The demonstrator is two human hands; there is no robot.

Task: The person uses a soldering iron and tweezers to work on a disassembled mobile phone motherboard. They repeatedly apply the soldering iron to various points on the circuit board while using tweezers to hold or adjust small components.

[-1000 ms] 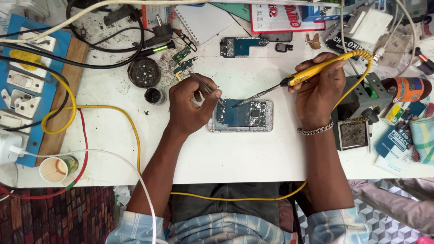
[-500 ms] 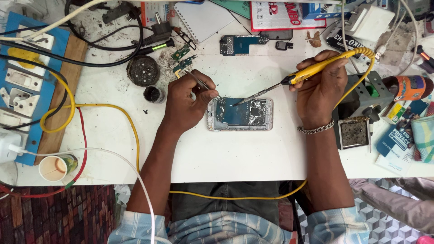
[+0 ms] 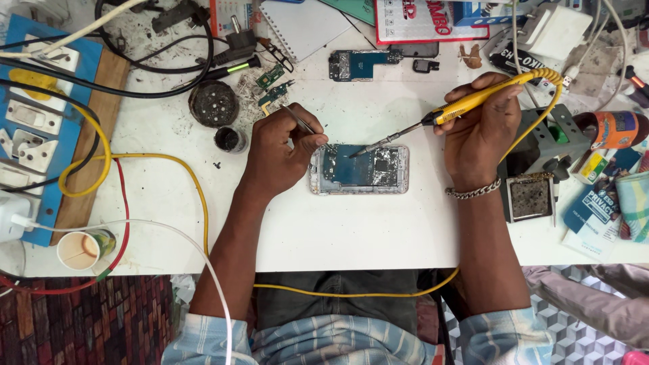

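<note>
Left hand [image 3: 277, 152] tweezers [image 3: 304, 126], right hand [image 3: 481, 128] soldering iron [image 3: 433, 122] over opened phone [image 3: 359, 170].

This is a small electronics repair bench — a phone-repair workshop by every sign. A white worktable [image 3: 351, 230] is crowded with tools of the trade: an opened phone [image 3: 359, 169] with its board bare, a yellow soldering iron [image 3: 466, 103] on a yellow cord, fine tweezers [image 3: 302, 124], loose circuit boards [image 3: 358, 63], a soldering stand with a dirty sponge [image 3: 531, 197] and a round tin of flux [image 3: 213, 103]. A blue board of sockets and switches [image 3: 30, 128] sits at one side — cables trail everywhere, and a paper cup [image 3: 80, 250] stands at the edge.
</note>
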